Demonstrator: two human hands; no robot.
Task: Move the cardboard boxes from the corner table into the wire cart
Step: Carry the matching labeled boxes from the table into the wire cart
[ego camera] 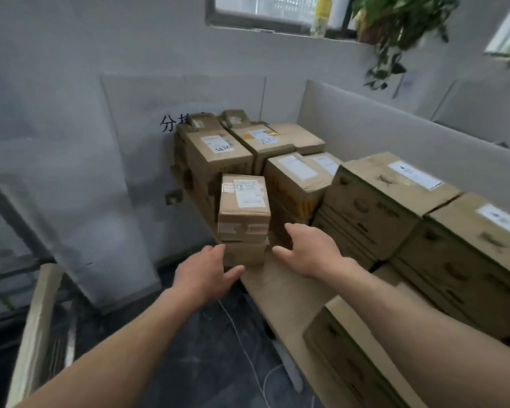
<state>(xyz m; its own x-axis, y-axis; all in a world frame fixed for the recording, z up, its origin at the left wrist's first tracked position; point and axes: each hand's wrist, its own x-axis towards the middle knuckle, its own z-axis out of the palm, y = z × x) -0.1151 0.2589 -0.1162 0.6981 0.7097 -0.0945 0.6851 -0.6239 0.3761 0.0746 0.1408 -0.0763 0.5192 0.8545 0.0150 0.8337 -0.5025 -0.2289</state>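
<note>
A small cardboard box (244,207) with a white label stands on another small box (242,254) at the near left edge of the wooden corner table (283,287). My left hand (208,273) is stretched out with fingers spread, just at the lower box's left front. My right hand (308,250) is open too, thumb out, close beside the boxes' right side. Neither hand grips anything. Several larger cardboard boxes (374,201) fill the table behind and to the right. The wire cart is not in view.
Taller boxes (218,160) are stacked in the corner against the white wall. A low white partition (395,125) runs behind the table. A pale board (33,328) leans at lower left over dark floor, where a white cable (248,354) lies. A plant (395,28) hangs from the window ledge.
</note>
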